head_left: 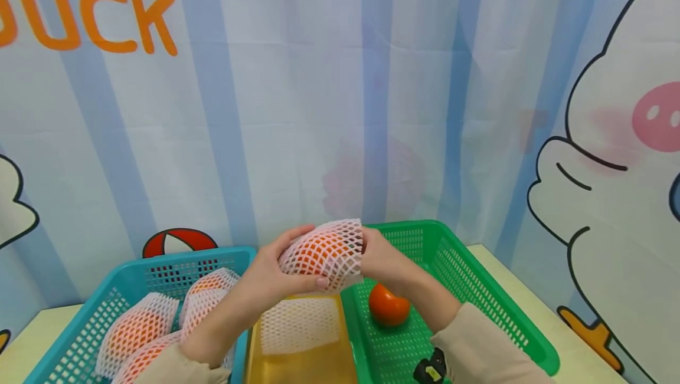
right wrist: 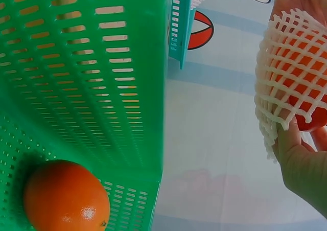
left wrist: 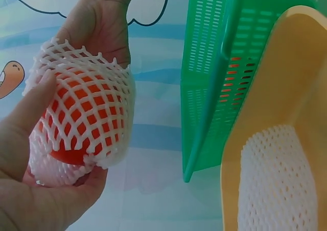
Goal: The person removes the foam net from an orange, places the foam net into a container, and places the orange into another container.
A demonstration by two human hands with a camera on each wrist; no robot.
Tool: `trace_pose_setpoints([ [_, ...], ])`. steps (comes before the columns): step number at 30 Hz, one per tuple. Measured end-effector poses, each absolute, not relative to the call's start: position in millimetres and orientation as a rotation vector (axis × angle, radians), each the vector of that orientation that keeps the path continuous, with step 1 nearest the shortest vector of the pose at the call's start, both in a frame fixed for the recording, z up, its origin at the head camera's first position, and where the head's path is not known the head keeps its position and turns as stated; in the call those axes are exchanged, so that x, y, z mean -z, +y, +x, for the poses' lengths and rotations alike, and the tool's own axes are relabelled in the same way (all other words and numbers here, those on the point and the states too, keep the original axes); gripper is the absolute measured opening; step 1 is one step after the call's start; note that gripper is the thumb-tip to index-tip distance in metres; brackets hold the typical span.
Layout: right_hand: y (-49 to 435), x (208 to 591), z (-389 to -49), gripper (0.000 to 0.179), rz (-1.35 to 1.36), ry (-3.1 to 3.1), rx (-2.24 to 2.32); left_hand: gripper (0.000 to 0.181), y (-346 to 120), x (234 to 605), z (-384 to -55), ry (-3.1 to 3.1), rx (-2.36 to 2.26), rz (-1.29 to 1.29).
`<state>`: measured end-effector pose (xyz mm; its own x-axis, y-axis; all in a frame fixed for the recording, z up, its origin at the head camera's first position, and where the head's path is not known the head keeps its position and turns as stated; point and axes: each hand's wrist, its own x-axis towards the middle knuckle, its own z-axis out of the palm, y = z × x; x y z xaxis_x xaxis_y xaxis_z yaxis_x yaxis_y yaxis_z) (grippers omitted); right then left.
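Observation:
Between my two hands, above the containers, is a round red-orange fruit [head_left: 321,252] inside a white foam net [left wrist: 94,103]. My left hand [head_left: 271,275] grips it from the left, thumb on the near side and fingers around the far side. At the other end, my right hand [head_left: 385,257] holds the net's open edge, its fingers partly inside the mesh, as the right wrist view shows. Part of the fruit's bare skin shows at a gap in the net in the left wrist view. One unwrapped orange fruit [right wrist: 66,198] lies in the green basket [head_left: 478,278] below my right forearm.
At left, a blue basket [head_left: 186,254] contains several netted fruits [head_left: 140,319]. A yellow tray [head_left: 303,366] with flat white foam netting [head_left: 300,328] stands between the baskets. Behind them hangs a striped cartoon curtain [head_left: 319,107]. The pale table [head_left: 589,366] shows at the right.

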<state>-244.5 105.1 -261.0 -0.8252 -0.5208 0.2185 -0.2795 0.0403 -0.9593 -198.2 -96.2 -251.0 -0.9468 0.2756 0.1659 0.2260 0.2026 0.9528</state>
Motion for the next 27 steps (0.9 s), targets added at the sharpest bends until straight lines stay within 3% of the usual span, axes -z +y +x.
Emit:
trace_pose_setpoints([
  [12,104.1,258.5,-244.5,0.050,-0.671,2.159,1.924,0.060,-100.4,254.7,-200.1,2.420,-1.987,0.507],
  [19,100.8,259.6,-246.3,0.048,-0.566,2.114,2.019,0.042,-98.6,255.0,-204.1,2.568,-2.019,0.379],
  [27,99.4,263.1,-248.1,0.053,-0.586,2.072,2.068,0.029,-100.1,258.3,-208.1,2.641,-2.072,0.317],
])
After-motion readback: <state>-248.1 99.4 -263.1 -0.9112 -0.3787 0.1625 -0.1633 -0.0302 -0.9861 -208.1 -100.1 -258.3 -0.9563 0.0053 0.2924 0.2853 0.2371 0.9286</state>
